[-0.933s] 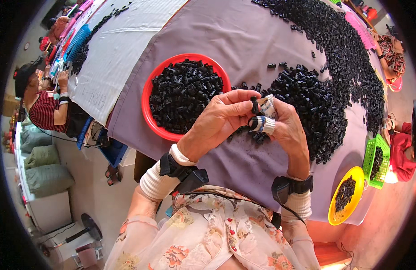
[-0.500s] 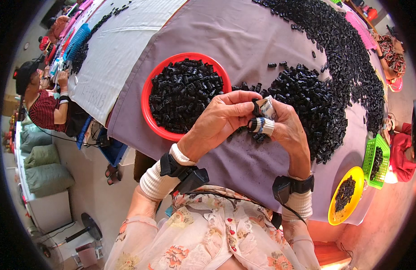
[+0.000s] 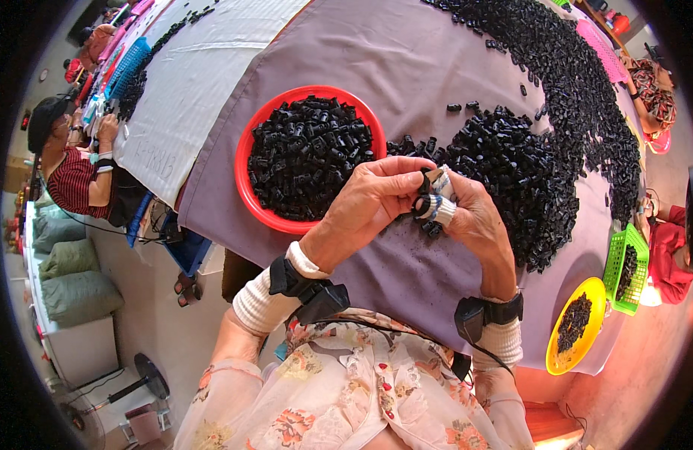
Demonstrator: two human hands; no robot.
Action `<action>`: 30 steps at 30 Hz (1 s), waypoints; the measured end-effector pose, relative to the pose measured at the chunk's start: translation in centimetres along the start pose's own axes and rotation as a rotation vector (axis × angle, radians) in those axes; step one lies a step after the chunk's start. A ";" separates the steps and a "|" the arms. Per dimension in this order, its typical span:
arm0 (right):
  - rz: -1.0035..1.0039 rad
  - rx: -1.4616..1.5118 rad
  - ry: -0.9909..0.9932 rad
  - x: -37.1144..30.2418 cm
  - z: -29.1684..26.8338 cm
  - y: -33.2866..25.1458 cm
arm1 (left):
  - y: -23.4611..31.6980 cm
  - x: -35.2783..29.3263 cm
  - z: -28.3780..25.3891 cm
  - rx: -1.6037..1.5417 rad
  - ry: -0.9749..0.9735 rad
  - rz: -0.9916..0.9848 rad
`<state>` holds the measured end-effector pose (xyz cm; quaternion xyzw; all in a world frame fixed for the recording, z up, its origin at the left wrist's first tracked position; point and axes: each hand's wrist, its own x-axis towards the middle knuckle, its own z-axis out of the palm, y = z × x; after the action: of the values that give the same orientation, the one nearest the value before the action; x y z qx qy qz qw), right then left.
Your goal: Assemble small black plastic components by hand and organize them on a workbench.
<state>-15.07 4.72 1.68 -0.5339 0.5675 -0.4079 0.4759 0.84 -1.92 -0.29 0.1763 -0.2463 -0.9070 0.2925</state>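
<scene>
Above the lavender-grey cloth my left hand (image 3: 365,201) pinches a small black plastic piece (image 3: 425,180) between thumb and forefinger. My right hand (image 3: 477,223), with wrapping around its thumb and forefinger, closes on the same piece from the other side; the fingers hide most of it. Just left of my hands stands a red basin (image 3: 245,161) heaped with black plastic pieces (image 3: 309,150). Beyond my right hand spreads a big pile of similar black pieces (image 3: 504,161), some reaching behind my fingertips.
A long band of black pieces (image 3: 579,97) curves along the far right. A yellow plate (image 3: 554,352) and a green basket (image 3: 614,262), both holding black pieces, stand near right. Other people sit at left, one in a striped shirt (image 3: 80,180), and at right.
My hands stay together over the cloth with the black piece between them. The fingers of my right hand have turned slightly. At left, the person in stripes has shifted a little.
</scene>
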 end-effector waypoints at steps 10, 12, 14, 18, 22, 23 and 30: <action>0.046 0.056 0.018 0.0 0.3 -0.9 | 0.0 0.2 0.5 0.024 0.016 0.031; 0.063 0.092 0.018 0.0 0.2 -1.4 | 0.0 0.3 0.6 0.009 0.015 0.037; 0.079 0.127 0.020 0.0 0.1 -1.7 | 0.0 0.4 0.6 -0.043 -0.009 0.043; 0.109 0.164 0.034 0.0 0.1 -1.5 | 0.0 0.1 0.5 -0.089 -0.025 0.034; 0.055 0.136 0.008 0.1 0.1 -1.4 | 0.1 0.0 0.6 -0.068 -0.006 0.029; 0.055 0.135 0.008 0.1 0.1 -1.5 | 0.1 0.0 0.6 -0.068 -0.005 0.027; 0.036 0.125 0.007 0.1 0.3 -0.9 | 0.0 -0.1 0.4 -0.063 -0.011 0.018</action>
<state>-14.54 4.53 2.49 -0.4914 0.5521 -0.4359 0.5135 0.70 -1.71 0.09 0.1596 -0.2209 -0.9126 0.3049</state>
